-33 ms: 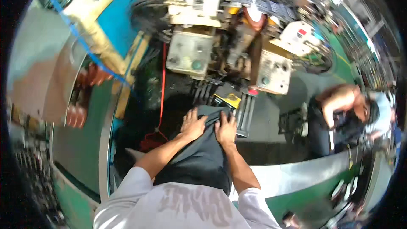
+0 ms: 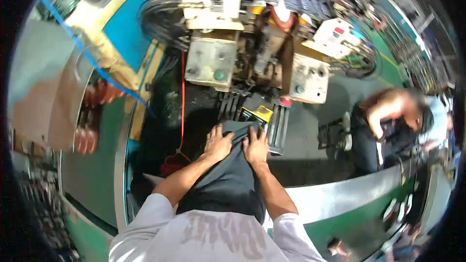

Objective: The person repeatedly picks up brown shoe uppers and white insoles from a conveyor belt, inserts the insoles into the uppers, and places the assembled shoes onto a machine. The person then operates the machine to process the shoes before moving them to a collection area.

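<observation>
My left hand (image 2: 219, 144) lies on the dark trousers (image 2: 221, 184) near the knees, fingers stretched and slightly apart. On the other side of the same cloth rests my right hand (image 2: 255, 146), palm down, its fingers also spread. Neither hand holds anything that I can see. Just past the knees is a yellow-and-black object (image 2: 259, 110), its kind unclear. A row of grey metal bars (image 2: 278, 128) sits beside it, close to the right hand.
A machine with a left control box (image 2: 212, 61) and a right control box (image 2: 309, 78) stands ahead. A red cord (image 2: 183, 102) hangs at left, near a blue hose (image 2: 92, 58). Reddish-brown foot-shaped forms (image 2: 87, 138) sit far left. A seated person (image 2: 388, 121) bends forward at right.
The surroundings have shifted slightly left in view. Both hands stay on the trousers, with no visible change in their hold.
</observation>
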Demonstrator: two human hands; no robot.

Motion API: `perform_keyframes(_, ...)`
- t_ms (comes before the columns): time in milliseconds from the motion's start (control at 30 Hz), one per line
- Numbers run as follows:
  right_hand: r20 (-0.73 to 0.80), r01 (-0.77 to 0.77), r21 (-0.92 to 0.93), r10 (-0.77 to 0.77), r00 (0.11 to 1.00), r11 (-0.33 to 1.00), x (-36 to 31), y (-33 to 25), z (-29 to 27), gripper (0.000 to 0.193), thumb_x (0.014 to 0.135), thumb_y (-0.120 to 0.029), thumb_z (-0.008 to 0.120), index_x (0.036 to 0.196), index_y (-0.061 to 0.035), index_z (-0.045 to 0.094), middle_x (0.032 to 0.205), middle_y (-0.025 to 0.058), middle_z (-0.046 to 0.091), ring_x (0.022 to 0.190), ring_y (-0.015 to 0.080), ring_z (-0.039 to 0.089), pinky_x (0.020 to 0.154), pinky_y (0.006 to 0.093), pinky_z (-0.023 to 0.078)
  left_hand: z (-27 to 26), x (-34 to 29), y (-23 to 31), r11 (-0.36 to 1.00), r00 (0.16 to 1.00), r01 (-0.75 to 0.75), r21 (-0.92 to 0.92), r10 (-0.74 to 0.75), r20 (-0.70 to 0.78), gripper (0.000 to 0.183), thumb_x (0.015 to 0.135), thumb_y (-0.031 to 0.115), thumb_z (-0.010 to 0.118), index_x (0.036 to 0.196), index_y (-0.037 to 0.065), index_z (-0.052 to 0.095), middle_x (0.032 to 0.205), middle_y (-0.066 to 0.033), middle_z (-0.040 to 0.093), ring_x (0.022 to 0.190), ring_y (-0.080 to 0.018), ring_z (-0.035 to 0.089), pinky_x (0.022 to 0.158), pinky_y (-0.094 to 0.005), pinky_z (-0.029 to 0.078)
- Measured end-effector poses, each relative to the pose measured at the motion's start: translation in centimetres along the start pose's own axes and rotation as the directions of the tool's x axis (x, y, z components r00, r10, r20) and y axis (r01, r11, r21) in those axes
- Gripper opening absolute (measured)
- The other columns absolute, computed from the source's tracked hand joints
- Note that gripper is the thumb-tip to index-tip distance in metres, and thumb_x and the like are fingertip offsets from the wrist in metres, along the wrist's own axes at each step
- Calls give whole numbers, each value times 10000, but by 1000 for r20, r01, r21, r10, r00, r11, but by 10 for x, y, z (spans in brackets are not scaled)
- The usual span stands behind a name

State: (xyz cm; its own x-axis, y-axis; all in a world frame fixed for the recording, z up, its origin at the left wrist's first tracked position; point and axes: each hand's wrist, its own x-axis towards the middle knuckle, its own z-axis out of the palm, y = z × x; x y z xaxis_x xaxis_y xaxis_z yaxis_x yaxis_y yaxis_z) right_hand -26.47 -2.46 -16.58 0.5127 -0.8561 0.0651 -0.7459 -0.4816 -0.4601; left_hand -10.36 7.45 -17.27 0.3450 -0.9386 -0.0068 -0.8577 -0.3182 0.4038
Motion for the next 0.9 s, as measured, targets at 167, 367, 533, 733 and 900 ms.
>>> perform_keyframes(167, -48, -70, 44, 73, 996, 997, -2, 9, 6, 591, 983, -326, 669, 1534, -148, 555, 1570, 264, 434, 1348, 521, 499, 1122, 573, 474, 8, 12, 0, 999, 998, -47, 10, 47, 34, 441, 954, 241, 671, 1392, 212, 713, 1576, -277, 428, 1457, -475, 403, 1154, -595, 407)
perform_keyframes(367, 9, -110, 69, 109, 994, 992, -8, 2, -5, 576, 976, -290, 684, 1515, -118, 575, 1569, 255, 433, 1359, 503, 499, 1144, 568, 447, -2, 16, -3, 997, 977, -24, -71, 39, 208, 428, 955, 239, 680, 1378, 206, 732, 1586, -276, 398, 1449, -496, 399, 1149, -599, 422)
perform_keyframes(533, 52, -141, 89, 137, 989, 986, -5, 2, 0, 588, 985, -333, 675, 1534, -156, 560, 1637, 211, 385, 1407, 480, 458, 1147, 596, 434, -38, 81, -41, 910, 975, -182, -372, 216, 49, 330, 970, 167, 690, 1272, 43, 740, 1197, -227, 729, 1144, -409, 685, 1026, -491, 539)
perform_keyframes(733, 19, -125, 78, 124, 992, 989, 0, 7, 9, 589, 980, -339, 678, 1525, -158, 550, 1616, 225, 398, 1373, 482, 493, 1117, 600, 455, -147, 191, -9, 850, 925, -312, -425, 170, -338, 330, 1081, 218, 597, 1271, -26, 713, 1163, -213, 768, 1100, -296, 733, 970, -400, 549)
perform_keyframes(900, 28, -155, 71, 153, 988, 985, 3, 10, 5, 583, 978, -342, 673, 1519, -158, 559, 1581, 226, 431, 1367, 475, 497, 1114, 602, 453, -194, 271, 31, 788, 950, -235, -569, 63, -306, 455, 1113, 327, 565, 1282, -76, 690, 1204, -176, 775, 1121, -235, 713, 1016, -374, 534)
